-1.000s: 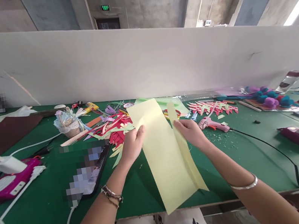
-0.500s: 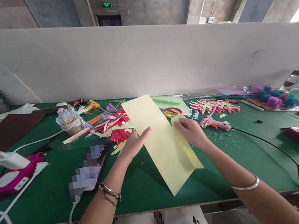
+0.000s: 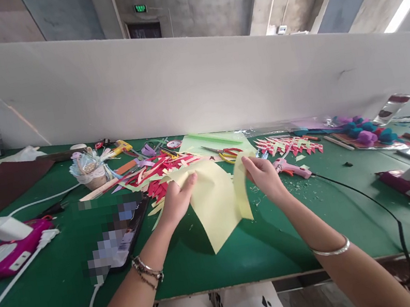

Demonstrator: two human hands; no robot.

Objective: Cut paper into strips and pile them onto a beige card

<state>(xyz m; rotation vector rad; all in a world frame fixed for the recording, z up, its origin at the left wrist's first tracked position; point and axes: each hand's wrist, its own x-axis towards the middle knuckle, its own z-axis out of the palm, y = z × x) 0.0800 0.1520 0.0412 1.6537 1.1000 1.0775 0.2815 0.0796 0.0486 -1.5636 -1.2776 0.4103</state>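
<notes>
My left hand (image 3: 178, 198) pinches the left edge of a pale yellow paper sheet (image 3: 216, 206), which bends and hangs over the table's front half. Between the thumb and fingers of my right hand (image 3: 266, 174) is the top of a narrow yellow paper strip (image 3: 242, 192), curling down beside the sheet. A gap shows between strip and sheet near the top; lower down I cannot tell whether they are joined. Just beyond the papers lie pliers (image 3: 228, 153) with red and yellow handles. A pink glue gun (image 3: 293, 167) rests right of my right hand.
Red and coloured paper strips (image 3: 153, 175) are heaped behind my left hand. A phone (image 3: 122, 235) lies left of it, cable attached. Woven red-and-white paper pieces (image 3: 288, 145) lie at the back right. Pink power strips (image 3: 12, 248) and cords flank the green table (image 3: 277, 254).
The top of the yellow sheet has dropped and folded, uncovering the pliers behind it. The right-hand flap now shows as a narrow strip with a gap beside it.
</notes>
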